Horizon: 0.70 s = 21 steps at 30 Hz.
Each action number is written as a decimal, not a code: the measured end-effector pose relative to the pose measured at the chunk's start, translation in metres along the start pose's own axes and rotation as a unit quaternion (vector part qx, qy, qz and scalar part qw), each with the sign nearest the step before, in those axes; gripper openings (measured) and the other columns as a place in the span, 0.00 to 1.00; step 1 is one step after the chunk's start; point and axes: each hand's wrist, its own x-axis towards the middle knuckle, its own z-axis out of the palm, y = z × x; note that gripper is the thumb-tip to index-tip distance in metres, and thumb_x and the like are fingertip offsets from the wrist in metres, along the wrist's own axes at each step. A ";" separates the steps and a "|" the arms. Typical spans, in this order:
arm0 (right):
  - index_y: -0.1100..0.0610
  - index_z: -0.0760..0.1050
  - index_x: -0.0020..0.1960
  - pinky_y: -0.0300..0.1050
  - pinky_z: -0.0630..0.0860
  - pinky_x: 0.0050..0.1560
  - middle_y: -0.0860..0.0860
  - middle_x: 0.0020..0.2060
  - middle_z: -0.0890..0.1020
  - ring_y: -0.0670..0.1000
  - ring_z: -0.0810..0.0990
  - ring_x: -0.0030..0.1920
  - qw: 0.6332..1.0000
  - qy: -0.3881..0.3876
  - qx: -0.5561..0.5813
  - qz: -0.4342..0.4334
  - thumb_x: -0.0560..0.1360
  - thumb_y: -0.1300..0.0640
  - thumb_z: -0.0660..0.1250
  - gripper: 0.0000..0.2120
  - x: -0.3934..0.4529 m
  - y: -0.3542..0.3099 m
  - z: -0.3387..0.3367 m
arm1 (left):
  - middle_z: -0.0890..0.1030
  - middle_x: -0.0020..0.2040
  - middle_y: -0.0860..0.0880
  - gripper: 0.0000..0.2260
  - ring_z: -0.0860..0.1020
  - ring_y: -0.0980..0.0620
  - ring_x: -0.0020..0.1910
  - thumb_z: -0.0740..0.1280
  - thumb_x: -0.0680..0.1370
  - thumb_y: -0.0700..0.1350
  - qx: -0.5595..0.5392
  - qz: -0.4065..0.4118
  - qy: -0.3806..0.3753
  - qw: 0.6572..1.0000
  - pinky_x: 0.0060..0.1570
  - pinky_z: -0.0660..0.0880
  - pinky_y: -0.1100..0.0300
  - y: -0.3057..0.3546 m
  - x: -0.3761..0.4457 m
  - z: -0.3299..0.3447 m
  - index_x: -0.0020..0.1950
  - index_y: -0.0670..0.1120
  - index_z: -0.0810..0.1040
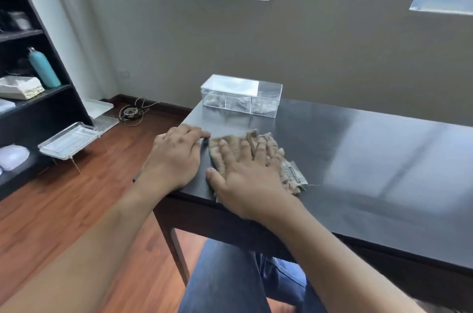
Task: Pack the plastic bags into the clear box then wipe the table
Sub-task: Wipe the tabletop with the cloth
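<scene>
A clear box with its lid on stands at the far left corner of the dark table; crumpled plastic bags show through its walls. A beige cloth lies bunched near the table's front left corner. My right hand presses flat on the cloth with fingers spread. My left hand rests palm down on the bare table just left of the cloth, at the table's left edge, holding nothing.
A black shelf unit stands at the left with a teal bottle on it. Clear trays and a coil of cable sit on the wooden floor. The wall runs behind the table.
</scene>
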 end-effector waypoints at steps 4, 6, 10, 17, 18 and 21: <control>0.40 0.49 0.83 0.71 0.41 0.78 0.53 0.84 0.53 0.62 0.48 0.83 0.995 0.059 -0.001 -0.079 0.83 0.36 0.45 0.30 -0.047 0.011 0.005 | 0.79 0.66 0.55 0.18 0.74 0.50 0.68 0.55 0.79 0.51 -0.016 0.026 -0.013 0.999 0.69 0.66 0.46 0.003 -0.001 -0.003 0.63 0.57 0.81; 0.38 0.52 0.83 0.67 0.45 0.79 0.49 0.83 0.57 0.59 0.52 0.83 0.993 0.087 0.005 -0.077 0.83 0.35 0.44 0.28 -0.069 0.033 0.006 | 0.79 0.66 0.56 0.17 0.75 0.52 0.68 0.57 0.79 0.53 -0.033 0.054 -0.041 0.997 0.70 0.67 0.47 0.008 -0.001 -0.003 0.63 0.58 0.81; 0.35 0.51 0.82 0.62 0.46 0.80 0.44 0.84 0.56 0.52 0.49 0.83 0.995 0.096 0.018 0.004 0.82 0.33 0.41 0.29 -0.105 0.096 0.001 | 0.77 0.67 0.57 0.20 0.73 0.53 0.69 0.57 0.78 0.61 -0.066 0.129 -0.120 0.982 0.72 0.66 0.43 0.043 -0.003 0.007 0.65 0.58 0.80; 0.28 0.46 0.80 0.56 0.42 0.82 0.38 0.83 0.50 0.48 0.45 0.83 0.982 0.087 0.041 0.164 0.78 0.29 0.38 0.30 -0.163 0.213 -0.018 | 0.75 0.68 0.61 0.24 0.71 0.57 0.68 0.54 0.78 0.66 -0.066 0.268 -0.171 0.946 0.71 0.66 0.50 0.150 0.008 0.058 0.68 0.59 0.77; 0.28 0.46 0.79 0.55 0.41 0.82 0.38 0.83 0.50 0.48 0.45 0.83 0.978 0.085 0.042 0.184 0.77 0.29 0.38 0.30 -0.170 0.230 -0.021 | 0.74 0.68 0.61 0.25 0.71 0.57 0.69 0.54 0.78 0.66 -0.066 0.289 -0.178 0.938 0.71 0.66 0.50 0.165 0.011 0.066 0.69 0.59 0.76; 0.27 0.48 0.79 0.55 0.41 0.81 0.36 0.83 0.50 0.47 0.46 0.83 0.965 0.078 0.047 0.246 0.81 0.31 0.44 0.27 -0.191 0.282 -0.030 | 0.73 0.69 0.63 0.25 0.70 0.59 0.70 0.52 0.78 0.67 -0.069 0.336 -0.194 0.919 0.70 0.65 0.55 0.204 0.022 0.086 0.70 0.60 0.75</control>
